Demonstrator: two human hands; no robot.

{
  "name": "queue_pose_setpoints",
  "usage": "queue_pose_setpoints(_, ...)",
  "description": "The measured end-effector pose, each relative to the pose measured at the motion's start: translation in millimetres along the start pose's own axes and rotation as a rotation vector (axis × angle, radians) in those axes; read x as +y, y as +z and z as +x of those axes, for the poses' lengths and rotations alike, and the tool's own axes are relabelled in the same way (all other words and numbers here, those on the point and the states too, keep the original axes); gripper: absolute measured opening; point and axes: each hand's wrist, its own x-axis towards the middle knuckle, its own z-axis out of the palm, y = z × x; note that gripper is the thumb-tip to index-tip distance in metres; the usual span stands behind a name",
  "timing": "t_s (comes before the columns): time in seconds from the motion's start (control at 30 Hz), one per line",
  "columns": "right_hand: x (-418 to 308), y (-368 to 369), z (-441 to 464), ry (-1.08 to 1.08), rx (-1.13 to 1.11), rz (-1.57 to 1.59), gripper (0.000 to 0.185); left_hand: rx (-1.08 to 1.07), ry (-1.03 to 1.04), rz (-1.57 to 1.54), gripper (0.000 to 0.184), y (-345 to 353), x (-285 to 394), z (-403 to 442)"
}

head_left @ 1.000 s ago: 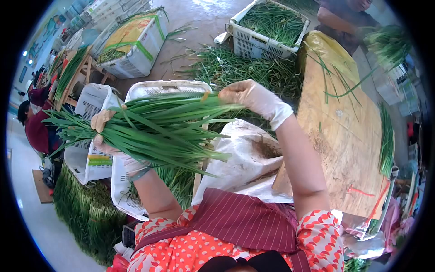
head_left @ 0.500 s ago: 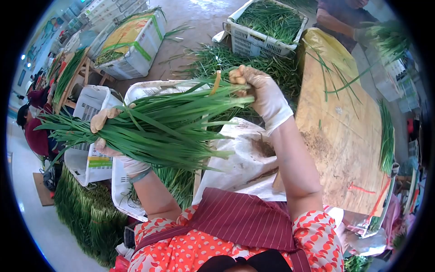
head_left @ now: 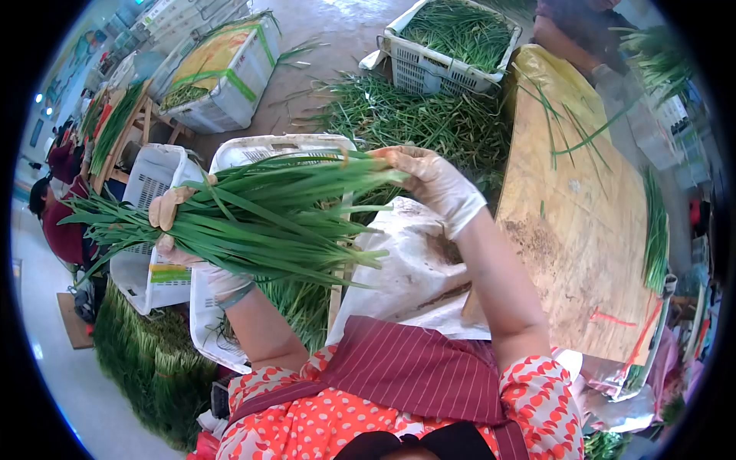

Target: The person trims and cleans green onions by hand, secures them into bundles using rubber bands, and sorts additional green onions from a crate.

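A large bunch of garlic chives [head_left: 268,218] lies sideways in the air before me, leaf tips to the left and pale stalk ends to the right. My gloved left hand [head_left: 170,211] is wrapped round its leafy part. My right hand [head_left: 429,180], also gloved, has its fingers closed at the upper stalk ends; the exact stalks between them are partly hidden. Below the bunch are a white plastic crate [head_left: 203,326] with more chives and a soiled white sheet [head_left: 391,287].
To my right stands a wooden board [head_left: 575,230] with dirt and loose leaves. Ahead, a heap of chives [head_left: 429,123] lies on the floor by a full crate [head_left: 445,73]. Bundled chives [head_left: 153,368] stand at lower left. A co-worker [head_left: 575,34] is at upper right.
My right hand has come down and slightly left along the stalk ends, from raised fingers to a flatter grip. The upright tan strip near it no longer shows. My left hand keeps its hold.
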Motion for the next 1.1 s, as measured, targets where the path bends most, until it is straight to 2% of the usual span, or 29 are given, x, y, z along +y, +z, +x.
queue_pose_setpoints(0.03, 6, 4, 4, -0.005, 0.003, 0.175, 0.042, -0.019, -0.019, -0.006, 0.027, 0, -2, 0)
queue_pose_setpoints(0.07, 8, 8, 8, -0.006, 0.001, 0.177, 0.042, -0.036, -0.035, -0.012, 0.027, 0, -3, 0)
queue_pose_setpoints(0.13, 6, 15, 10, -0.189, 0.13, 0.469, 0.034, 0.023, -0.022, 0.079, 0.027, 4, -5, -2)
queue_pose_setpoints(0.23, -4, 13, 10, -0.213, 0.117, 0.44, 0.03, 0.1, 0.018, 0.2, 0.024, 10, -15, -6)
queue_pose_setpoints(0.33, -11, 8, 14, -0.212, 0.186, 0.363, 0.031, 0.269, -0.109, 0.441, 0.021, 16, -15, -9)
queue_pose_setpoints(0.57, -19, 19, 9, -0.213, 0.027, 0.386, 0.037, 0.269, -0.097, 0.367, 0.028, 11, -11, -11)
queue_pose_setpoints(0.63, -17, 23, 3, -0.173, -0.09, 0.348, 0.035, 0.332, -0.032, 0.325, 0.029, 10, -11, -12)
queue_pose_setpoints(0.7, -17, 26, 0, -0.215, -0.012, 0.228, 0.042, 0.322, -0.029, 0.329, 0.028, 10, -13, -12)
queue_pose_setpoints(0.77, -17, 24, 3, -0.225, 0.085, 0.007, 0.031, 0.309, -0.027, 0.334, 0.028, 11, -14, -13)
queue_pose_setpoints(0.8, -18, 25, 2, -0.225, 0.086, 0.006, 0.031, 0.304, -0.04, 0.345, 0.028, 12, -15, -13)
queue_pose_setpoints(0.87, -20, 28, 1, -0.262, 0.278, -0.188, 0.021, 0.299, -0.054, 0.354, 0.028, 12, -15, -15)
queue_pose_setpoints(0.97, -17, 23, 7, -0.348, 0.289, -0.29, 0.019, 0.279, -0.065, 0.399, 0.027, 11, -13, -16)
queue_pose_setpoints(1.1, -15, 21, 5, -0.34, 0.35, -0.395, 0.02, 0.273, -0.05, 0.353, 0.027, 13, -13, -17)
